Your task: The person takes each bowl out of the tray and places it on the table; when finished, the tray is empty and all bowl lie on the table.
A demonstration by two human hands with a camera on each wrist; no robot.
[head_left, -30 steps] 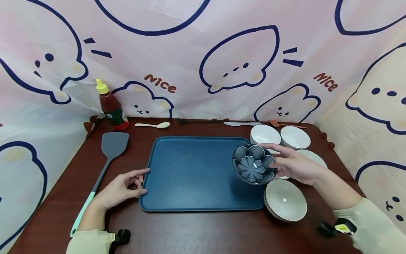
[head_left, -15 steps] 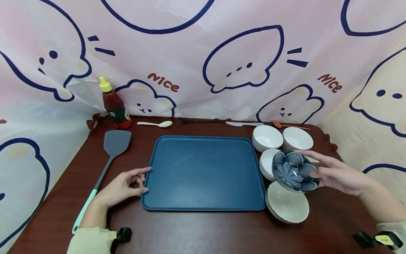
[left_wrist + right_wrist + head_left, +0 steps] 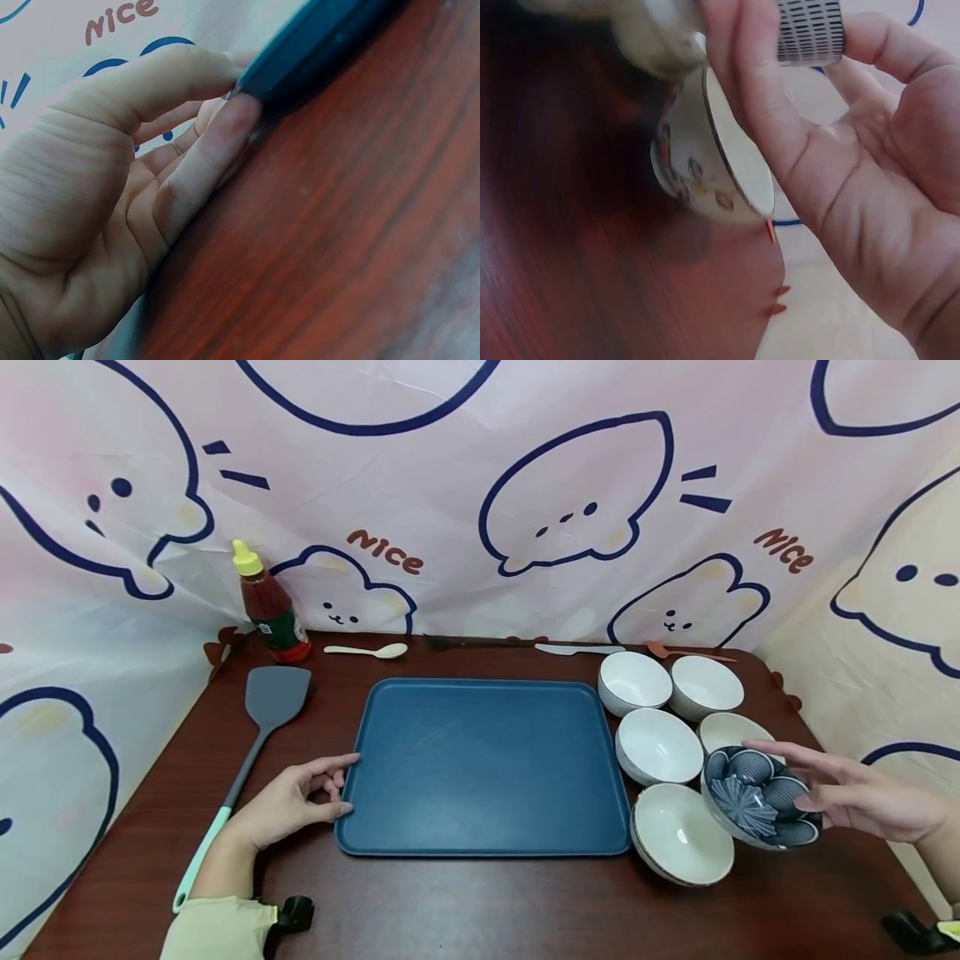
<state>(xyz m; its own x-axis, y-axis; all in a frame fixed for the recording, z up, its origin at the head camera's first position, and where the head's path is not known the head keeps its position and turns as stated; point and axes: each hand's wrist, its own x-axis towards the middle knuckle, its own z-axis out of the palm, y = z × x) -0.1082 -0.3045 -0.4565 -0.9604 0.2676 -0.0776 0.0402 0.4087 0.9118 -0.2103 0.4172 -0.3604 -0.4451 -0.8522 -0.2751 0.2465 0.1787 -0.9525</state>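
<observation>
My right hand (image 3: pixel 862 793) grips a blue-and-white patterned bowl (image 3: pixel 742 806) at its right side, thumb over the inner wall. The bowl is tilted, its inside facing the head camera. Dashes on its outer wall (image 3: pixel 810 30) show between the fingers in the right wrist view. It overlaps a cream bowl (image 3: pixel 727 727) behind it and sits right of a front cream bowl (image 3: pixel 678 835). My left hand (image 3: pixel 292 797) holds the left rim of the blue tray (image 3: pixel 487 768) with thumb and forefinger; the left wrist view shows these fingertips at the tray edge (image 3: pixel 300 60).
Three white bowls, among them a nearer one (image 3: pixel 660 743), stand along the tray's right side. A grey turner (image 3: pixel 262 727) lies at left, a sauce bottle (image 3: pixel 273 614) behind it. A white spoon (image 3: pixel 375 651), a knife (image 3: pixel 577 649) and a brown spoon (image 3: pixel 675 652) lie along the back.
My right hand has carried the patterned bowl rightward and toward me, from over the tray's right edge to beyond the bowls. The left hand stays at the tray's rim.
</observation>
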